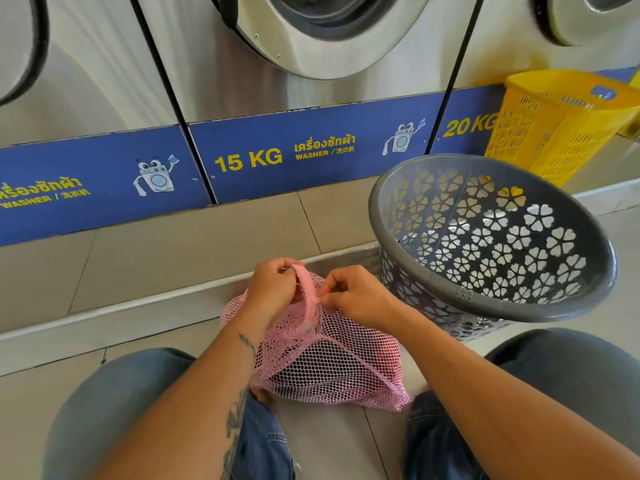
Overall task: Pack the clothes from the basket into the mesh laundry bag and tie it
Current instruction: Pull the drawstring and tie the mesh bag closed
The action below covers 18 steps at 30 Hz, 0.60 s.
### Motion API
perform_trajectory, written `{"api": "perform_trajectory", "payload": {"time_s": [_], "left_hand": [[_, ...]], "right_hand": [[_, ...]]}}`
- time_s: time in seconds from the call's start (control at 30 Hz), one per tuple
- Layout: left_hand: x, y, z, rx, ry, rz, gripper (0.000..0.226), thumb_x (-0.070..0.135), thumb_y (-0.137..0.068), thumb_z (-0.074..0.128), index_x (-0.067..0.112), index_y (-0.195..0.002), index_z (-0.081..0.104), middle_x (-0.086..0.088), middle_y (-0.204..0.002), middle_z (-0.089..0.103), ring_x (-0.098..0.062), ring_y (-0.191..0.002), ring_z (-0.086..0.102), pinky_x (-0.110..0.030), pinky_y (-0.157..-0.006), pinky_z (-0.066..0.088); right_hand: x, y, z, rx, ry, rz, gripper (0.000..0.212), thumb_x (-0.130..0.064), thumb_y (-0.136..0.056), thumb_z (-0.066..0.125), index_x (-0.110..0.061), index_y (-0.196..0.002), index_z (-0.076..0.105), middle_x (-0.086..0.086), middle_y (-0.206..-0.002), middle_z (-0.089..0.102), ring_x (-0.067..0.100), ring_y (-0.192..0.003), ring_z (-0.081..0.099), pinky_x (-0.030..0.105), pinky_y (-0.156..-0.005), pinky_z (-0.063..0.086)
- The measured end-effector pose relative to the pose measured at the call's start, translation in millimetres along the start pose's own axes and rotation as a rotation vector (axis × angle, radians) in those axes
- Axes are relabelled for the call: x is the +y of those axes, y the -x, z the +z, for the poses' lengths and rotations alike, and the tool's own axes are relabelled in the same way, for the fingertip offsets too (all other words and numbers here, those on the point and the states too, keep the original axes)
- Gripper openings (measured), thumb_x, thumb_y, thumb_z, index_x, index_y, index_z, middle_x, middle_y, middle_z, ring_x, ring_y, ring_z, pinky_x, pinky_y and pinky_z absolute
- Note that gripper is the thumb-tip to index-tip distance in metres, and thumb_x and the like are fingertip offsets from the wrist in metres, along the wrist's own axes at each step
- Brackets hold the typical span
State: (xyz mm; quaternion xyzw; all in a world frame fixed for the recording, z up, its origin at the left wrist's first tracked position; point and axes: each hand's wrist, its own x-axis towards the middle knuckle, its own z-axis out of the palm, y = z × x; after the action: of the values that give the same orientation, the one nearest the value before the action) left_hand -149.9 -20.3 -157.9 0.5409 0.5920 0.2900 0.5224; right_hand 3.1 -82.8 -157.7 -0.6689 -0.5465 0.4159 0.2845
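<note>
A pink mesh laundry bag [332, 362] lies on the floor between my knees, with dark clothes showing through the mesh. Its gathered neck stands up between my hands. My left hand [273, 289] grips the bunched pink top edge. My right hand [353, 296] pinches the neck or its cord just to the right of it. The grey round basket [433, 278] with flower-shaped holes sits tilted at the right, and no clothes show inside it.
A row of steel washing machines [277, 81] with blue 15 KG and 20 KG labels stands in front on a tiled step. A yellow plastic basket [554, 123] leans at the far right. My knees in jeans frame the bag.
</note>
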Motion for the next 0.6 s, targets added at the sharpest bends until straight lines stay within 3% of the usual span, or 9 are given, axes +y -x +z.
{"api": "perform_trajectory", "payload": {"time_s": [0.17,0.3,0.37,0.43,0.5,0.6], "left_hand": [[0,2,-2,-0.050,-0.049,-0.072,0.028,0.016,-0.093,0.059,0.021,-0.119,0.049,-0.006,-0.097,0.071,-0.020,-0.086,0.072,-0.041,-0.077,0.061],[12,23,-6,-0.292,-0.271,0.017,0.020,0.011,-0.090,0.058,0.014,-0.107,0.068,0.000,-0.092,0.068,-0.016,-0.082,0.061,-0.029,-0.071,0.048],[12,29,-9,-0.393,-0.329,0.042,0.024,0.005,-0.088,0.060,0.015,-0.108,0.070,-0.007,-0.099,0.071,-0.023,-0.091,0.065,-0.034,-0.078,0.051],[8,29,-11,-0.393,-0.329,0.065,0.032,-0.001,-0.086,0.063,0.017,-0.112,0.069,-0.014,-0.108,0.071,-0.029,-0.100,0.067,-0.041,-0.086,0.055],[4,26,-12,-0.362,-0.271,0.042,0.044,-0.005,-0.084,0.066,0.014,-0.124,0.065,-0.019,-0.111,0.069,-0.028,-0.093,0.068,-0.041,-0.081,0.057],[2,24,-10,-0.322,-0.188,0.026,0.051,-0.010,-0.082,0.066,0.007,-0.130,0.060,-0.023,-0.109,0.068,-0.020,-0.082,0.067,-0.027,-0.070,0.058]], "right_hand": [[-3,-1,2,0.121,-0.209,0.069,0.011,0.004,-0.083,0.062,-0.004,-0.081,0.068,0.009,-0.069,0.072,0.015,-0.061,0.066,0.025,-0.056,0.051],[-4,0,-1,0.201,-0.367,0.111,0.016,0.006,-0.081,0.053,-0.002,-0.081,0.066,0.011,-0.067,0.070,0.017,-0.058,0.064,0.026,-0.051,0.048],[-5,1,0,0.237,-0.435,0.131,0.017,0.007,-0.082,0.052,-0.002,-0.080,0.065,0.010,-0.064,0.069,0.017,-0.056,0.064,0.027,-0.049,0.048],[-6,3,1,0.247,-0.473,0.139,0.018,0.008,-0.083,0.052,-0.003,-0.079,0.065,0.010,-0.063,0.069,0.016,-0.054,0.063,0.027,-0.050,0.049],[-8,6,2,0.231,-0.479,0.133,0.018,0.009,-0.084,0.053,-0.002,-0.079,0.066,0.012,-0.065,0.069,0.016,-0.054,0.062,0.025,-0.051,0.051],[-8,9,4,0.197,-0.479,0.129,0.016,0.008,-0.085,0.055,0.000,-0.080,0.067,0.016,-0.070,0.069,0.020,-0.058,0.062,0.029,-0.057,0.056]]}}
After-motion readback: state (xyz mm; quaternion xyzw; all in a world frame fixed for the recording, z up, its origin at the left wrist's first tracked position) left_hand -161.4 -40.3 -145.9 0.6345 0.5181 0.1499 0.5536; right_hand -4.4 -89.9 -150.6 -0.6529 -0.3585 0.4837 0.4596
